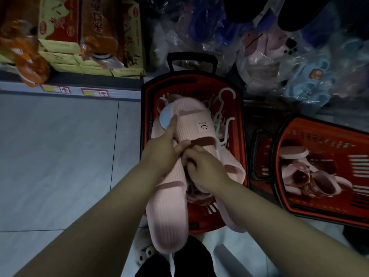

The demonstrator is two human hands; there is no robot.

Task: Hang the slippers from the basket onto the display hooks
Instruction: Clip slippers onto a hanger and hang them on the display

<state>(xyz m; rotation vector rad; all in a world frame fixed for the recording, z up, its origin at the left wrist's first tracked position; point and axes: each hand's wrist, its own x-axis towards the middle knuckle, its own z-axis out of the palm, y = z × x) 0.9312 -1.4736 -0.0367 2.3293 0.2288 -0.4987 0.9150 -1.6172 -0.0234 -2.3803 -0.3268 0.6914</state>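
Observation:
A red basket (146, 108) with a black handle stands on the floor in front of me, full of pink slippers and white plastic hangers (224, 108). My left hand (162, 150) holds a pink slipper (191, 120) that bears a smile label, index finger stretched along its side, thumb across its sole. A second pink slipper (167, 216) hangs toward me under that hand. My right hand (201, 166) is curled, its fingers pinching something between the slippers that I cannot make out. No display hooks are visible.
A second red basket (319, 214) with pink slippers lies at the right. Bagged slippers (279, 52) pile up behind the baskets. A shelf of orange boxes (89, 37) stands at the upper left. Grey tiled floor (60, 156) stretches to the left. A fluffy slipper (143, 250) is on my foot.

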